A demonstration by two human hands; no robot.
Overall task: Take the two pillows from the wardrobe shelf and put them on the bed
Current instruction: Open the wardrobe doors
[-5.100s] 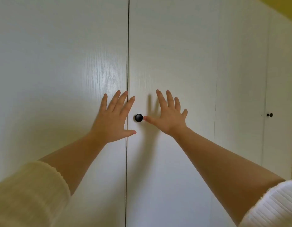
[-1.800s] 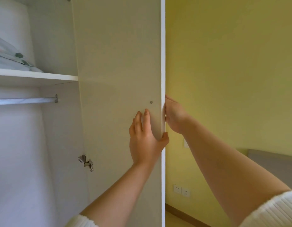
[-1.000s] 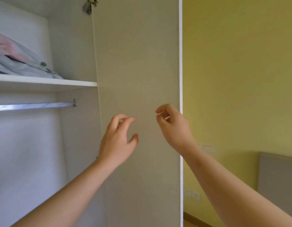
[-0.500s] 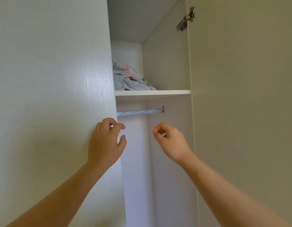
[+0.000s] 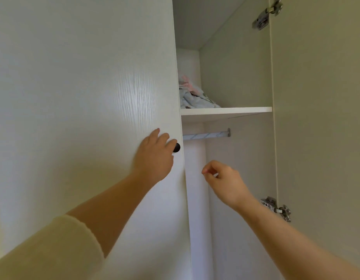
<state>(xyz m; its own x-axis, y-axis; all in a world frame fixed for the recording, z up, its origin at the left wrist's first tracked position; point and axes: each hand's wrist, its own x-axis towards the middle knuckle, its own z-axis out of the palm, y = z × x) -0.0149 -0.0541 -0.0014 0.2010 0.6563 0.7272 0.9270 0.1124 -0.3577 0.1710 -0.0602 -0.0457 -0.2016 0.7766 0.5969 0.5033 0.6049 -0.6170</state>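
Head view: closed left door (image 5: pixel 84 98) fills the space beneath my left grip (image 5: pixel 155 156), whose fingers reach the black knob (image 5: pixel 176 147); I cannot tell if they clasp it. Shelf (image 5: pixel 225 111) sits above my right grip (image 5: pixel 223 178), loosely curled and empty. Floral pillows (image 5: pixel 192 96) lie on that shelf.

Left hand (image 5: pixel 155 156) raised, fingers (image 5: pixel 164 138) curled; right hand (image 5: pixel 225 182) loosely curled.
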